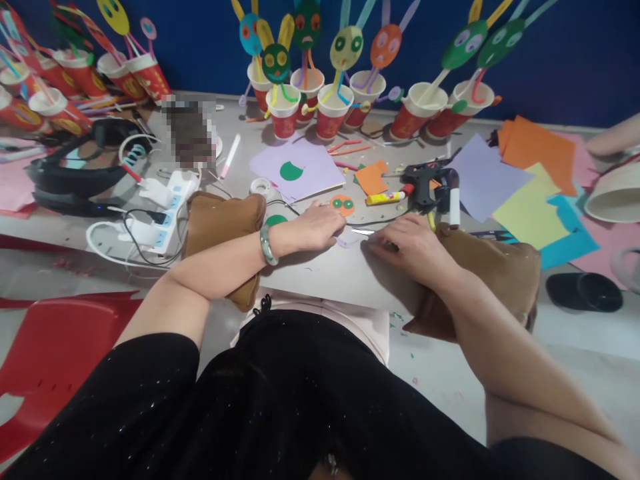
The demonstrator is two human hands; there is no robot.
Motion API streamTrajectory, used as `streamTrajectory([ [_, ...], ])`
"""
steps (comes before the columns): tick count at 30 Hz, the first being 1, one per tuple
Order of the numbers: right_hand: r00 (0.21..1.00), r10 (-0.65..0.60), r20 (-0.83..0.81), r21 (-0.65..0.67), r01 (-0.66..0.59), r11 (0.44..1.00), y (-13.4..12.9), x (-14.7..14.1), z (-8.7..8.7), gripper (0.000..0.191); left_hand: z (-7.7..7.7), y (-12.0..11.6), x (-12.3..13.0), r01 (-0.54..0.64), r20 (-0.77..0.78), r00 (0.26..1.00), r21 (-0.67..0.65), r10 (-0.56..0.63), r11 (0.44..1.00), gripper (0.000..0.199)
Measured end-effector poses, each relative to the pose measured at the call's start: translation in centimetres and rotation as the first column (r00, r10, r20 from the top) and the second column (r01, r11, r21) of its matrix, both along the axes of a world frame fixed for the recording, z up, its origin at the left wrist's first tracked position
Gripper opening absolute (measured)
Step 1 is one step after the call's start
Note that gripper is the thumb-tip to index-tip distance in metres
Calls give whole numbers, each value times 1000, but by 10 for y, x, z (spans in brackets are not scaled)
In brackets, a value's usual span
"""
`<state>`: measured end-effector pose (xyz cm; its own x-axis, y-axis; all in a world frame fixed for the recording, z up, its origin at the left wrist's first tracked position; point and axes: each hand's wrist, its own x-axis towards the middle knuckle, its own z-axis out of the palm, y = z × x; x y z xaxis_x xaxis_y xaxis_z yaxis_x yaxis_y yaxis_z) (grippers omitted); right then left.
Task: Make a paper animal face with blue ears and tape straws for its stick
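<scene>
My left hand (320,227), with a bangle (267,245) at the wrist, has its fingers pressed together beside a small orange paper face (343,205) with green round eyes; what it pinches is too small to name. My right hand (413,247) is closed round scissors, whose metal blades (362,232) point left toward my left hand. A thin purple paper strip (346,244) lies between the hands. Near my left wrist is a green paper piece (276,220). Behind the hands lies a purple sheet (300,170) with a cut green circle (291,171) on it.
Red cups (283,113) with paper figures line the back. A glue gun (425,187), marker (385,197) and coloured paper (535,200) lie right. Brown cushions (225,227) (493,270) are under my forearms. A power strip (175,207) is left. Another person's arm (615,139) reaches in at right.
</scene>
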<state>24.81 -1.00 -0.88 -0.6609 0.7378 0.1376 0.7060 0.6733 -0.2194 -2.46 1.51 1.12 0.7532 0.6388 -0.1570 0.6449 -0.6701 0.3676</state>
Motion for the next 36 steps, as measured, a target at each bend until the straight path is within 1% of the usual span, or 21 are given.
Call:
streamTrajectory([
  [5, 1000, 6, 25, -53, -4, 999, 7, -9, -5, 20, 1, -2, 2, -26, -8, 1000, -13, 26, 1000, 12],
  [9, 997, -10, 79, -129, 20, 992, 10, -17, -5, 23, 2, -3, 2, -38, -6, 999, -22, 38, 999, 11],
  [14, 985, -28, 171, -166, 57, 984, 13, -28, -1, 25, 0, -2, 3, -56, 10, 998, -47, 57, 997, 8],
  [21, 969, -1, 245, -257, 66, 964, 19, -39, 11, 24, -2, -2, 2, -59, 29, 998, -59, 61, 996, 10],
  [27, 966, 18, 260, -234, 45, 971, 22, -39, 9, 23, -5, 1, -1, -58, 75, 995, -62, 63, 996, 15],
  [33, 962, 15, 274, -190, 38, 981, 15, -39, 10, 21, -11, 9, -2, -153, 120, 980, -65, 160, 986, 32],
  [36, 960, -13, 281, -168, 63, 984, 9, -39, 9, 24, -10, 12, -2, -166, 132, 975, -87, 177, 982, 39],
])
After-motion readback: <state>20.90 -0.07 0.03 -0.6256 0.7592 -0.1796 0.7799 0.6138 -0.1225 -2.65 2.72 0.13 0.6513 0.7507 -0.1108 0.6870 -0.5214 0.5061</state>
